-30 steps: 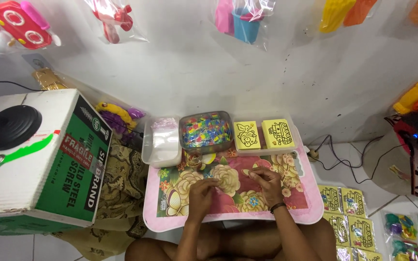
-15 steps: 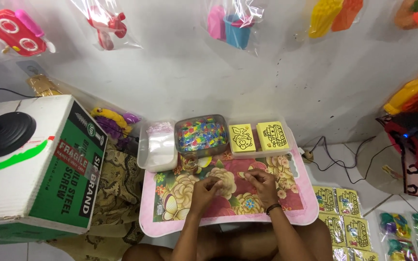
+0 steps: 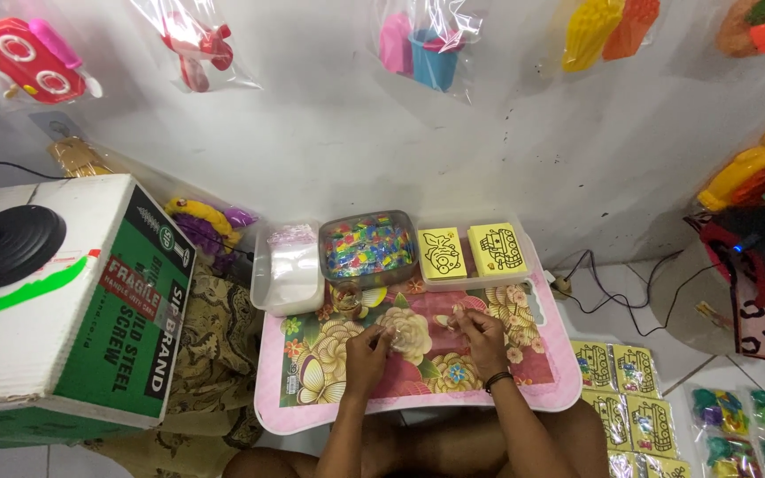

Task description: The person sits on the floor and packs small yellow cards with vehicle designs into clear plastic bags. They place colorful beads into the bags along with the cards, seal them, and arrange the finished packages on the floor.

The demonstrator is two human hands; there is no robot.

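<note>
My left hand and my right hand rest over a small pink table with a flowered top, fingers pinched together. Each seems to grip something small and pale or clear; what it is stays too small to tell. A clear tub of colourful small pieces stands just beyond my hands. To its left lies a clear tub of small plastic bags, to its right a tray with two stacks of yellow picture cards.
A big white and green cardboard box stands at the left with a black round stand base on top. Packed yellow cards and bagged toys lie on the floor at right. Bagged toys hang on the wall. Cables run at right.
The view has drifted a little; my hands stay over the table's middle, the left hand slightly nearer the right one than before.
</note>
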